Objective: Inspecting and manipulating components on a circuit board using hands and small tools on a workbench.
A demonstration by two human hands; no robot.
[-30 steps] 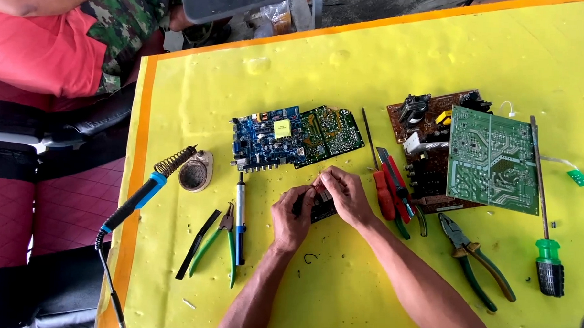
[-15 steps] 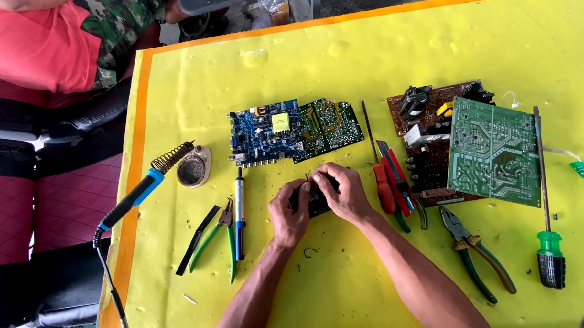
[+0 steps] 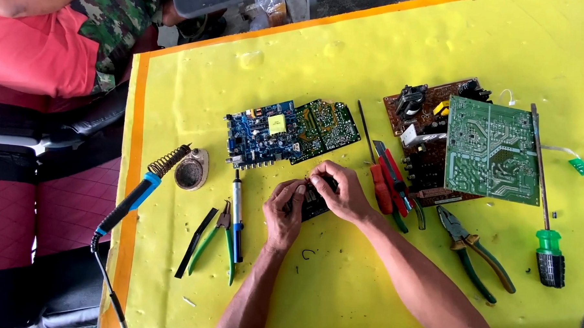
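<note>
Item: small dark circuit board (image 3: 314, 200), mid-desk, gripped by both the left hand (image 3: 282, 212) and right hand (image 3: 339, 191). Work apparently underway, unfinished. Soldering iron (image 3: 132, 200), desoldering pump (image 3: 237, 217), pliers (image 3: 473, 251) lie unused on yellow desk (image 3: 365, 296).

**Both hands drawn together, fingers curled inward**

Both bare forearms come up from the near edge of the desk and converge toward its middle. The left hand (image 3: 282, 212) lies knuckles up, wrist straight, its fingers (image 3: 297, 191) bent and pinched toward the right. The right hand (image 3: 340, 193) sits just beyond and beside it, wrist cocked slightly, fingers curled down and inward to meet the left. The fingertips of the two hands touch or nearly touch; both are closed in a pinch.
</note>
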